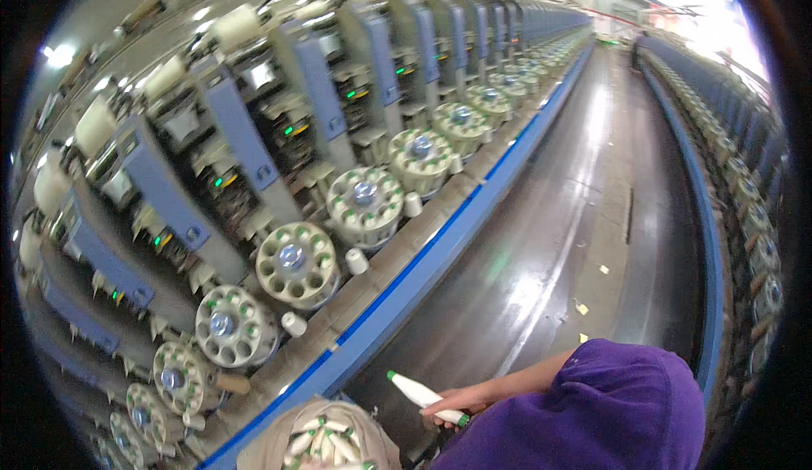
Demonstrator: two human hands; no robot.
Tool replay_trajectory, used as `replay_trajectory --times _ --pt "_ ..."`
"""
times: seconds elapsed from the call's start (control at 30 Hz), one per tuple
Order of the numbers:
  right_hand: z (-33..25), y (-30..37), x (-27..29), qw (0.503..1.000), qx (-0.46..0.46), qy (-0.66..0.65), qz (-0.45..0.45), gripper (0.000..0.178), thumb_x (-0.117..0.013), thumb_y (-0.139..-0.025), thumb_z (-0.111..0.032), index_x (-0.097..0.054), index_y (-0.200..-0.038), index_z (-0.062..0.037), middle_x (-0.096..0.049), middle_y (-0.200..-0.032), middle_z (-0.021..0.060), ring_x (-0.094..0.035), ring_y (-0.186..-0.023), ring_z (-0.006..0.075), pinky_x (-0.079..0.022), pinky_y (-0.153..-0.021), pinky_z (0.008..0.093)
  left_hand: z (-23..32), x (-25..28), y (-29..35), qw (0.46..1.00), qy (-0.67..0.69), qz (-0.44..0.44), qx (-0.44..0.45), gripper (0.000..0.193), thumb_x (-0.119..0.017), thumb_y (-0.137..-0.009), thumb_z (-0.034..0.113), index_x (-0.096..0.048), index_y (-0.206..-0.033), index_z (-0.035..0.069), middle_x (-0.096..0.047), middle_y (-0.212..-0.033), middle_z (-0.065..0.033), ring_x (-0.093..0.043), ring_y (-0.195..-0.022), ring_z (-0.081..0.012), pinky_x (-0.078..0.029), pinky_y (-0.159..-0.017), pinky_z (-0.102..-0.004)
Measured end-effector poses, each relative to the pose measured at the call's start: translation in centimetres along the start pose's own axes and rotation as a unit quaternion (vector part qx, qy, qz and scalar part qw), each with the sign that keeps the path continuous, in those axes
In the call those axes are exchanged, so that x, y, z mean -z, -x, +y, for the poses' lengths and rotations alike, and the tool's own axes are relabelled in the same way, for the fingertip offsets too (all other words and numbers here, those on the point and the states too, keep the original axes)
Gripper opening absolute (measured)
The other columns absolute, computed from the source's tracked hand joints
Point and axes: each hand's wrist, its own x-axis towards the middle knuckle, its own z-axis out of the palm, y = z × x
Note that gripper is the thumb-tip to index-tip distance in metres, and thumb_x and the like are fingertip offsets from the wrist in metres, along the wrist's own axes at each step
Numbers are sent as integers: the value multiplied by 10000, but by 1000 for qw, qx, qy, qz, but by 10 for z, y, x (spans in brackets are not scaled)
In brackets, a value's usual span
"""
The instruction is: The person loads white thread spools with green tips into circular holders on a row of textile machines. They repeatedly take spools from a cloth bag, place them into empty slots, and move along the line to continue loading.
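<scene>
"How's my grip?"

"My right hand (461, 402) closes its fingers round 1 white yarn cop (414, 390), just right of the cloth bag (378, 428). My left hand is out of view; I can't tell its fingers."

"Advice?"

"I'd pinch lightly, sparing the windings."

Pale scraps (582, 309) litter the dark, glossy floor (524, 275) between blue rails (440, 259) along its left and right edges — several lie right of the middle, toward the near end, on or beside a lighter strip (602, 242) running lengthwise. A beige bag (381, 436) by the near left edge — open-topped — carries a jumbled heap of white, green-tipped bobbins (323, 445).
</scene>
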Motion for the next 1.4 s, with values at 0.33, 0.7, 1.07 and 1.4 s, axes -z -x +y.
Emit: replay_trajectory --times 0.33,0.7,1.07,1.4 --pt "-111 -36 -38 936 63 347 -18 794 -373 -857 -640 -451 -1261 39 -533 -1170 215 -517 -1081 264 -417 -907 353 39 -100 -83 953 264 -126 75 332 -634 -762 230 -546 -1038 67 -560 -1107 -158 -538 -1028 -306 -435 -909 -420" --pt "-302 -57 17 964 -21 111 -239 302 -487 -914 -362 -576 -927 -74 -481 -591 -22 -298 -379 28 -206 -339 167 168 -149 -210 943 263 44 -199 456 -489 -880 325 -473 -1253 61 -520 -1175 -137 -514 -1067 -283 -421 -924 -417" --pt "-466 -93 80 938 278 199 -56 427 -380 -959 -369 -435 -1290 -105 -247 -503 -95 -216 -399 25 -176 -362 179 197 -213 -282 916 159 146 -338 528 -554 -849 307 -433 -1263 3 -474 -1213 -186 -486 -1109 -319 -415 -939 -462" --pt "-496 -183 83 925 270 265 21 292 -540 -897 -291 -506 -696 -82 -501 -569 9 -509 -556 113 -449 -597 264 201 -203 -289 891 157 284 -316 494 -536 -865 311 -443 -1257 23 -479 -1198 -187 -511 -1072 -309 -431 -908 -438"
